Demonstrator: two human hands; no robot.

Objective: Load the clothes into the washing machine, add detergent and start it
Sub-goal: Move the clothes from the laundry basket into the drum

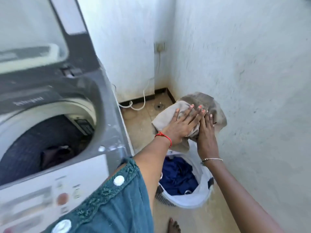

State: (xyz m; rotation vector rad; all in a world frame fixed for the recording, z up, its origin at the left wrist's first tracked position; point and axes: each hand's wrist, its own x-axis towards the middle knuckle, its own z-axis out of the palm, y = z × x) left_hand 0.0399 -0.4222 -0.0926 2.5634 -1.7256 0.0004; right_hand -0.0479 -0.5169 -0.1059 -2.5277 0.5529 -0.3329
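Note:
A beige-grey cloth (202, 100) is bunched up in the air above a white laundry basket (200, 197) on the floor. My left hand (181, 125) presses flat on the cloth from the left. Gripping it from the right is my right hand (207, 137). Blue clothes (176, 177) lie inside the basket. The top-loading washing machine (107, 115) stands at the left with its lid (33, 31) raised. Dark clothes (33, 148) sit in its drum. Its control panel (50, 195) faces me, blurred.
The basket stands in a narrow gap between the machine and the white wall (252, 81) on the right. A white hose (144, 98) runs down the corner near a wall socket (159, 47) and a floor drain (158, 106). My bare foot (174, 224) is beside the basket.

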